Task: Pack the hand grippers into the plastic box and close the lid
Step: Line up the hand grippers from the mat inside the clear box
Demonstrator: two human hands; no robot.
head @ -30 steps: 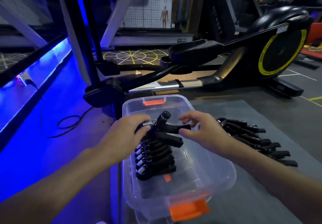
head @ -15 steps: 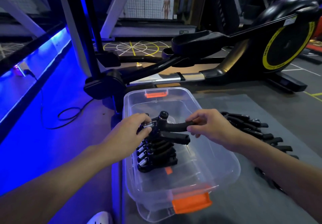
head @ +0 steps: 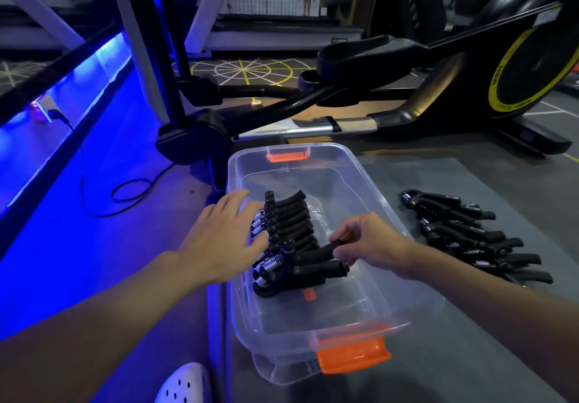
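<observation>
A clear plastic box (head: pixel 369 189) with orange latches sits open on the grey mat. Inside it, along the left wall, stands a row of several black hand grippers (head: pixel 289 218) with steel springs. My left hand (head: pixel 225 239) rests with straight fingers on the spring ends of that row. My right hand (head: pixel 372 243) pinches the upper handle of the nearest hand gripper (head: pixel 300 266), which lies at the front of the row. More black hand grippers (head: pixel 470 236) lie in a pile on the mat, right of the box.
A black and yellow elliptical trainer (head: pixel 470 67) stands behind the box. Its base post (head: pixel 194 139) is close to the box's far left corner. A black cable (head: pixel 125 192) loops on the blue-lit floor at left. The box's lid (head: pixel 282 371) appears to lie under the box. A white perforated shoe (head: pixel 185 384) shows at the bottom.
The gripper held up over the row has come down to the near end of the row. My left hand has flattened onto the springs. My right hand has slid toward me.
</observation>
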